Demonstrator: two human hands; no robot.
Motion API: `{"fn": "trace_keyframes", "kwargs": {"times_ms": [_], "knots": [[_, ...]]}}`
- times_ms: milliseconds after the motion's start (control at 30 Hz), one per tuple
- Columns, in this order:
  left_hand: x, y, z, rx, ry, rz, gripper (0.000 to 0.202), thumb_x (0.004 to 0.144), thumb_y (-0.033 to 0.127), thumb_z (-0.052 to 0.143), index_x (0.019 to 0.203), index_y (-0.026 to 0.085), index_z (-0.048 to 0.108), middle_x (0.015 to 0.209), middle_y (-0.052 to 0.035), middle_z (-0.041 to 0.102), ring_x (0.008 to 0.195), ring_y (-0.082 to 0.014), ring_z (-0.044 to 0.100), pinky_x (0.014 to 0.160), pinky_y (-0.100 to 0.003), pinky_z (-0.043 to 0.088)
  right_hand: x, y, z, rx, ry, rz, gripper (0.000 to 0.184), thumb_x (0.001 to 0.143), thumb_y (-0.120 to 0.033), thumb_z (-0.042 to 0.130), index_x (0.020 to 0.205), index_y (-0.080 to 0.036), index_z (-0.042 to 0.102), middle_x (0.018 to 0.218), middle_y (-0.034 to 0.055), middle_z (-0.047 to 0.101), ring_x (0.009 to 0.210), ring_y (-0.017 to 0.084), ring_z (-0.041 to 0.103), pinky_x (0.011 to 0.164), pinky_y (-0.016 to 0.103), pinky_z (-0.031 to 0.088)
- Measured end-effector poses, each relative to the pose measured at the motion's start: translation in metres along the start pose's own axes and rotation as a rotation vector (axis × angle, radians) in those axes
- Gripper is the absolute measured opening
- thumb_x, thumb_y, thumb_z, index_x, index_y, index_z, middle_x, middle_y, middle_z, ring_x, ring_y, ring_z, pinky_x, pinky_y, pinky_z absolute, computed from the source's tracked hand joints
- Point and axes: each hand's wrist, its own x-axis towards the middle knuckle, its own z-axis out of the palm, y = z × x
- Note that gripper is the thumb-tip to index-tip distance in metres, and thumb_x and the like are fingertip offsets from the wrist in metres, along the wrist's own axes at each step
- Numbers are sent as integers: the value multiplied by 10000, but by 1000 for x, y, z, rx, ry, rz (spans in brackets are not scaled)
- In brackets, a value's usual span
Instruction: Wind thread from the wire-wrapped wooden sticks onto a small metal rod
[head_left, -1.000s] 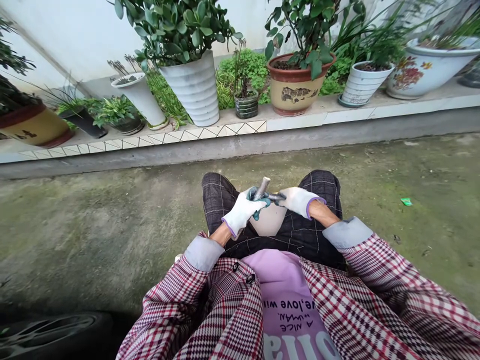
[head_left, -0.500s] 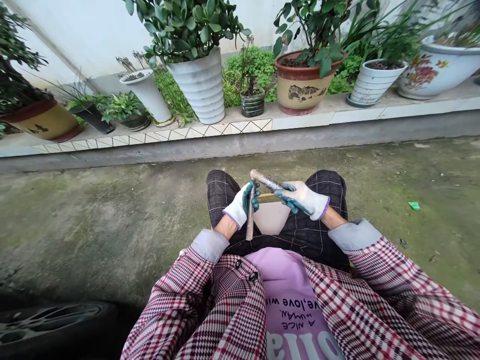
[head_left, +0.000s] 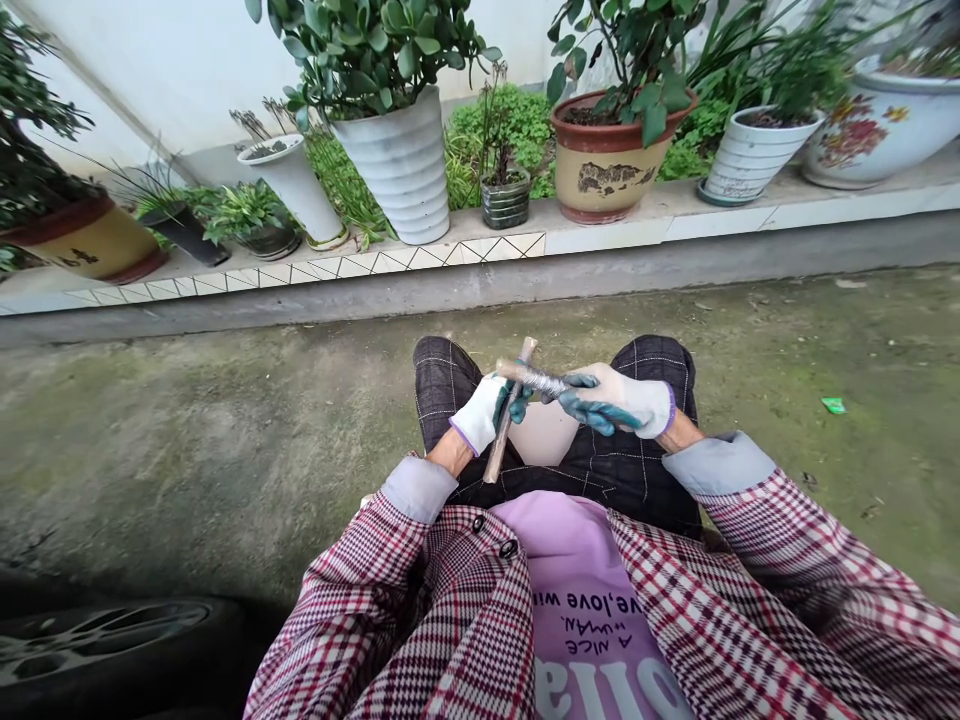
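Observation:
My left hand (head_left: pixel 480 408), in a white glove with green-coated palm and fingers, is closed around a wooden stick (head_left: pixel 496 456) that slants up and away from me. My right hand (head_left: pixel 626 400), gloved alike, grips a second stick wound with silvery wire (head_left: pixel 547 382), its bare end pointing left. The two sticks cross near my left fingers, the wire-wound one above. Whether they touch, I cannot tell. Both hands are above my lap, and a pale flat surface (head_left: pixel 541 440) shows between my knees.
Potted plants line a low tiled ledge (head_left: pixel 600 236) ahead, among them a tall white ribbed pot (head_left: pixel 397 170) and a brown-rimmed pot (head_left: pixel 611 180). A wheel (head_left: pixel 97 640) is at the lower left. A small green wrapper (head_left: pixel 832 405) lies on the concrete ground to the right.
The stick in my left hand has tilted, its far end moving up and right past the other stick. The wire-wound stick's tip has dropped slightly, and my right hand has shifted a little right.

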Motion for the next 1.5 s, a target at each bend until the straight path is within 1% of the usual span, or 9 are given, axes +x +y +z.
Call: {"fn": "trace_keyframes", "kwargs": {"times_ms": [267,467,700,833,933,1067,1200,1333,1500], "knots": [[-16,28,9,-285,-158,-21,394,934,549,505,970,170,606,563,76,380,344,-27,162,328,-198,168,-13,-2,6,349,38,-324,343,870,-466,628,1022,-159,611,491,-91,403,334,60,245,275,184,217],[-16,30,3,-253,-12,64,310,861,497,647,924,199,588,514,85,328,392,-56,296,395,-203,267,-18,-5,5,420,19,-375,375,856,-488,649,1035,-160,618,534,-83,408,359,59,224,281,189,203],[-12,29,-1,-277,-62,113,277,796,397,724,854,193,546,525,84,348,418,-58,333,418,-198,286,-28,-8,6,418,27,-388,331,875,-459,631,1024,-163,622,520,-81,409,350,64,226,263,187,213],[-7,27,-3,-205,45,44,280,823,415,681,827,179,531,634,47,497,459,-57,422,445,-199,366,-27,-5,10,394,-7,-359,334,889,-445,614,1058,-157,617,517,-81,417,345,66,238,257,181,230],[-6,27,-6,-246,-18,-2,275,841,419,654,918,167,576,706,38,546,410,-41,377,381,-201,313,-27,-3,8,403,-30,-378,331,904,-440,595,1071,-155,617,514,-83,420,339,68,240,252,180,230],[-8,31,-7,-310,-86,88,286,831,398,678,997,184,587,657,72,490,361,-15,274,348,-177,235,-28,-1,4,449,-11,-421,313,913,-421,597,1061,-148,628,527,-80,419,355,61,240,275,170,232],[-3,29,-12,-253,45,113,200,809,302,695,895,190,553,574,89,431,361,-31,323,360,-174,268,-30,-2,4,449,0,-436,315,922,-406,590,1079,-136,629,525,-78,420,353,61,246,280,175,228],[6,25,-22,-226,147,49,290,848,453,628,887,173,563,605,57,505,395,-64,425,379,-211,350,-34,-3,4,457,9,-443,312,919,-406,598,1076,-138,630,529,-77,423,351,62,245,273,179,227],[5,24,-21,-276,67,58,384,805,526,677,912,171,576,553,85,420,381,-47,364,374,-194,305,-41,-5,-9,507,48,-457,326,878,-441,649,1034,-155,634,541,-83,410,345,49,245,281,175,231]]}}
